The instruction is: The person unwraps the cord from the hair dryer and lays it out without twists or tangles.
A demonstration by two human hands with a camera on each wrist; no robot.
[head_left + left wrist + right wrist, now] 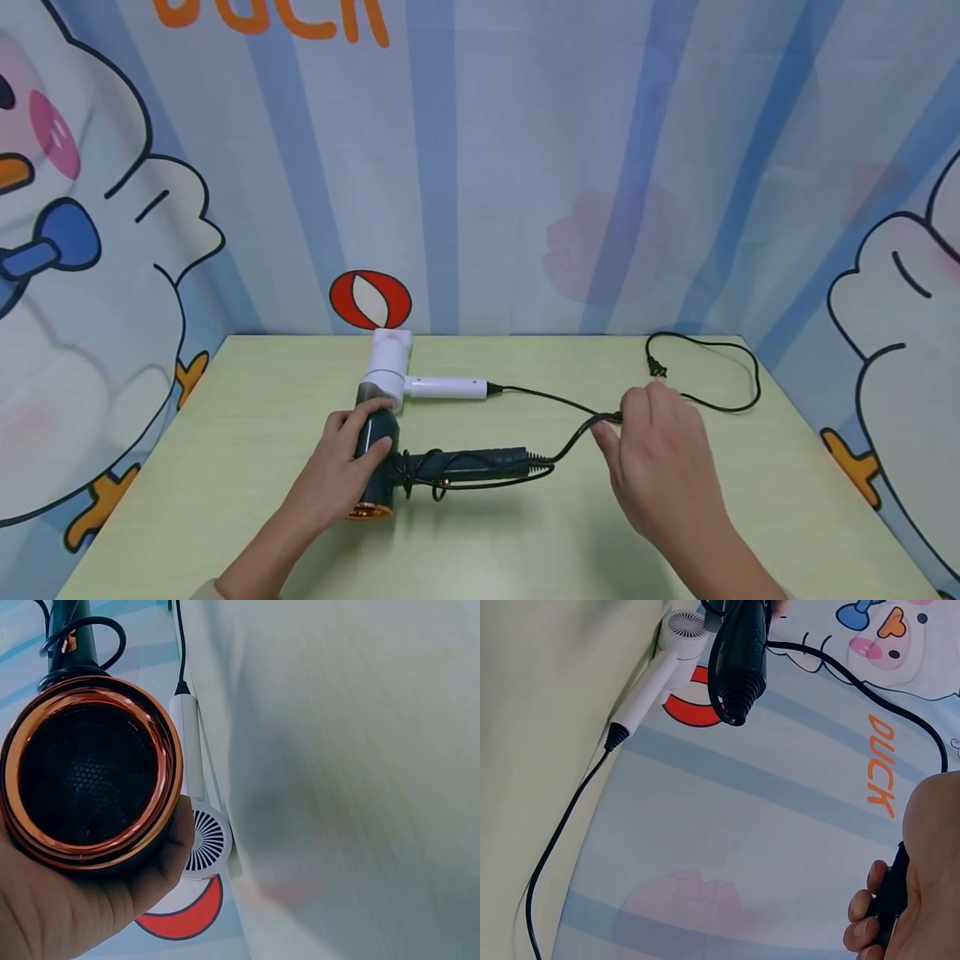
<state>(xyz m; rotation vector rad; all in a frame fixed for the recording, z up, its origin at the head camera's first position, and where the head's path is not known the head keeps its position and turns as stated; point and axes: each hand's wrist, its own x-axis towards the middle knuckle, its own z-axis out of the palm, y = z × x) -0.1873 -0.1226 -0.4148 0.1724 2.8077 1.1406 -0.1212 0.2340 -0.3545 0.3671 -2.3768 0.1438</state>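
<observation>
A dark green hair dryer [378,437] with a copper-coloured rim is held by its barrel in my left hand [341,471]. In the left wrist view its round copper-ringed end [88,776] faces the camera. Its handle [480,464] points right, with black cord looped loosely around it. From there the cord [573,439] runs to my right hand [663,467], whose fingers curl around it. The right wrist view shows a black plug [891,894] in those fingers, partly hidden by the palm.
Behind the dark dryer a white hair dryer [446,387] lies on the pale table [247,417]. Its black cord passes behind my right hand, and its plug [656,367] lies at the back right. A striped cartoon backdrop [510,167] stands along the table's back edge.
</observation>
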